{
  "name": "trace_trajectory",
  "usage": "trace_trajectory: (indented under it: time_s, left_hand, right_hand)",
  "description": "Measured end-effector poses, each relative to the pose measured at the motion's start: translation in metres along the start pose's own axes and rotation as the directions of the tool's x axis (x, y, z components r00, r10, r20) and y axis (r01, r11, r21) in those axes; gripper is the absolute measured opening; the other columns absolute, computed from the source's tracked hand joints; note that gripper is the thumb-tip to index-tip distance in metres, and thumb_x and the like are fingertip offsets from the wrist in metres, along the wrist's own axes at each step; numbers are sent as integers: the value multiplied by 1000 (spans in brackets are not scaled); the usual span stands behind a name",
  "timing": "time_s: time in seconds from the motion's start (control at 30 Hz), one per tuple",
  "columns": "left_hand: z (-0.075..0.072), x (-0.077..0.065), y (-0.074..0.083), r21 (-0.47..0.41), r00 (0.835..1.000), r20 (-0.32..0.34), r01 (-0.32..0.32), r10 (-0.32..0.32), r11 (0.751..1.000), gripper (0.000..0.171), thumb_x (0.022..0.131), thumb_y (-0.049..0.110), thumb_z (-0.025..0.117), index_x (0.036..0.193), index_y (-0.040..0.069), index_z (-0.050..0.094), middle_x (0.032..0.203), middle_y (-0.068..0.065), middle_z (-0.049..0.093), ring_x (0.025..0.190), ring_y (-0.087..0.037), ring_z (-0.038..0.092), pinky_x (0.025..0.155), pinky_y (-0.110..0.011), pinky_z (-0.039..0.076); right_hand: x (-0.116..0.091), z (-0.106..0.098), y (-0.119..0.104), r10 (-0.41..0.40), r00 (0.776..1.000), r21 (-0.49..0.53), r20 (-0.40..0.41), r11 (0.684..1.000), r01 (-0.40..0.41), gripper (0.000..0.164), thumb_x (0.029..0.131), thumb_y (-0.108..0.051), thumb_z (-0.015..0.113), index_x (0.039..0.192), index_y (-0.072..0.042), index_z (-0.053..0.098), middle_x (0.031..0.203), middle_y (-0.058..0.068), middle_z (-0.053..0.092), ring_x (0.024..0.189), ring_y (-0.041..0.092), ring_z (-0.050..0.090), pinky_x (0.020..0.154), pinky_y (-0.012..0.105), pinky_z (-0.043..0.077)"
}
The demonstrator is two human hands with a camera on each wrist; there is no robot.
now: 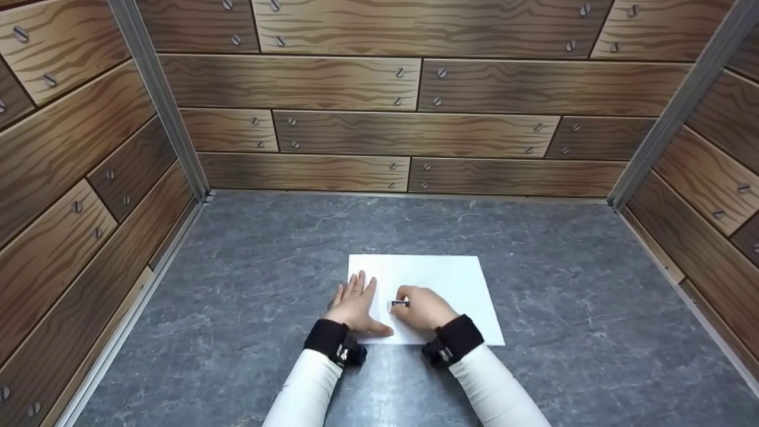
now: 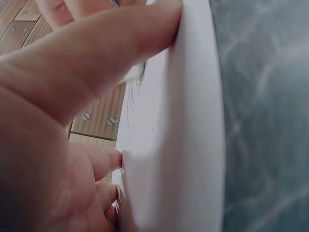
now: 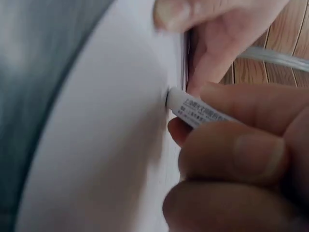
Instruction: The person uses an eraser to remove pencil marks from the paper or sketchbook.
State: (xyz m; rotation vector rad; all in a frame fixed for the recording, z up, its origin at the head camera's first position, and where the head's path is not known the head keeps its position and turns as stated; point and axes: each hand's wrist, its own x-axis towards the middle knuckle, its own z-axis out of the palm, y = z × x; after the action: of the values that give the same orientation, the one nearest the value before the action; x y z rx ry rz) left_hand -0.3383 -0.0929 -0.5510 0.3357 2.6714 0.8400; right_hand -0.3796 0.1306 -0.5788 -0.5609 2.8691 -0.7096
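Note:
A sheet of white paper (image 1: 445,270) lies on the grey tabletop. My left hand (image 1: 354,311) rests on its left part with the fingers spread and the thumb (image 2: 145,34) pressing near the front edge. In my right hand (image 1: 426,308) I pinch a small white eraser (image 3: 195,108) in a printed sleeve. Its darkened end touches the paper, just right of the left hand. A few thin dark lines (image 2: 133,104) show on the sheet in the left wrist view; whether they are marks or crumbs I cannot tell.
Grey marbled tabletop (image 1: 267,255) surrounds the paper. Wood-patterned panels (image 1: 332,172) wall the back and both sides, with metal strips (image 1: 172,118) at the corners. Each wrist wears a black strap (image 1: 462,338) with a camera.

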Motion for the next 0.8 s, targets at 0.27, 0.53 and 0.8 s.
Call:
trace_trajectory:
  time_s: [0.27, 0.53, 0.8]
  left_hand:
    - [1, 0, -1, 4, 1000, 1, 0, 0, 1000, 126, 95, 46, 97, 186, -1, 24, 197, -29, 5, 187, -47, 3, 152, -67, 3]
    - [0, 0, -1, -9, 1000, 1, 3, -3, 1000, 127, 95, 46, 98, 186, -2, 24, 197, -30, 5, 187, -47, 2, 152, -67, 3]
    - [1, 0, 0, 9, 1000, -5, -5, 5, 1000, 127, 94, 46, 98, 185, -3, 24, 196, -31, 6, 187, -48, 3, 152, -68, 4]
  right_hand:
    - [-1, -1, 1, 74, 994, -15, -79, 997, -75, 18, 111, -29, 80, 107, -12, 75, 90, 6, 79, 74, 17, 62, 72, 36, 53]
    - [0, -2, 3, 48, 998, -1, -43, 999, -48, 19, 110, -30, 81, 108, -12, 78, 91, 5, 78, 75, 16, 60, 72, 35, 52]
    - [0, -2, 4, 29, 1000, 15, 10, 999, -29, 19, 111, -32, 80, 108, -13, 78, 90, 2, 77, 74, 15, 60, 71, 33, 49]
